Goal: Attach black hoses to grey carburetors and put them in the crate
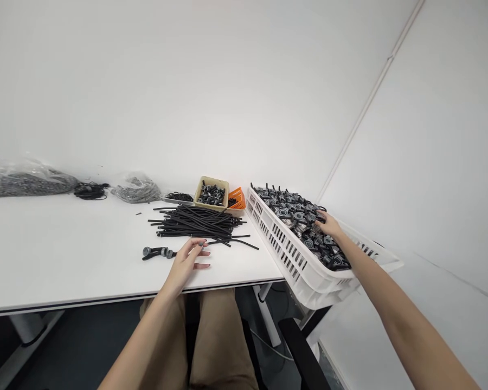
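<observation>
The left hand (185, 262) lies open on the bench (65, 260), just beside a small black part (156, 252) and a pile of black tubes (197, 223). The right hand (328, 225) rests on gray and black parts (303, 225) in a white crate (280, 254) at the right of the frame. You cannot tell if its grip is shut on one.

the right hand (328, 223) has its fingertips out of sight among the parts (296, 219) in the white crate (277, 250) (the bagged pieces (34, 184) far left are too small to tell).
</observation>
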Available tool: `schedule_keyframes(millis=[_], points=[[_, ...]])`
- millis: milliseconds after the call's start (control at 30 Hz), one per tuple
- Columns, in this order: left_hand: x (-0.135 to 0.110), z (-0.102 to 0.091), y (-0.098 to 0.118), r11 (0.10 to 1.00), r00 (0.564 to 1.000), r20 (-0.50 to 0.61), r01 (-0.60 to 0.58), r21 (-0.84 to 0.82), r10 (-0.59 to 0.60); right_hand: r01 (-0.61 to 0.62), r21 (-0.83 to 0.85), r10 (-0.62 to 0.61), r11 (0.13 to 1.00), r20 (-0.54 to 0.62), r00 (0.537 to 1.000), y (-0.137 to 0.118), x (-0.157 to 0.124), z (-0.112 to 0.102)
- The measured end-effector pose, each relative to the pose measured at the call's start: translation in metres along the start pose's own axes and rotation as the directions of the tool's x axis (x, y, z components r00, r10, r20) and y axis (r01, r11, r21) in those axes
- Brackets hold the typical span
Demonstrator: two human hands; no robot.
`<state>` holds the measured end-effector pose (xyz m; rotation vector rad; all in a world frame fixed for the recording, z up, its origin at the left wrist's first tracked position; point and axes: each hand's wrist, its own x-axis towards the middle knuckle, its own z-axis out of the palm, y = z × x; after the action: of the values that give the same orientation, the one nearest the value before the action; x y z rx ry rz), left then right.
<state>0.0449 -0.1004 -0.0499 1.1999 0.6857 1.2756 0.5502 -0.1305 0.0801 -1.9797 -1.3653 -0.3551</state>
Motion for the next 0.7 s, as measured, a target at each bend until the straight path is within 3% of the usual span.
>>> schedule_keyframes(millis=[100,233,433,567,700], points=[[0.000,0.001,-0.001,1.000,1.000,0.005,-0.014,0.022,0.014,0.024,-0.037,-0.019,0.999,0.130,0.991,0.006,0.006,0.005],[0.000,0.002,-0.003,0.999,1.000,0.015,-0.014,0.053,0.013,-0.001,-0.091,0.017,0.996,0.175,0.984,0.012,0.010,0.015],[0.000,0.002,-0.004,0.995,0.999,0.038,-0.015,0.098,0.012,-0.042,-0.106,0.054,0.993,0.115,0.992,0.016,0.009,0.019],[-0.001,0.003,-0.005,0.992,0.999,0.049,-0.017,0.124,0.011,-0.106,-0.018,0.106,0.994,0.031,0.994,0.015,0.009,0.024],[-0.002,0.005,-0.004,0.990,0.999,0.049,-0.019,0.141,0.012,-0.140,0.041,0.139,0.989,0.019,0.990,0.017,0.009,0.029]])
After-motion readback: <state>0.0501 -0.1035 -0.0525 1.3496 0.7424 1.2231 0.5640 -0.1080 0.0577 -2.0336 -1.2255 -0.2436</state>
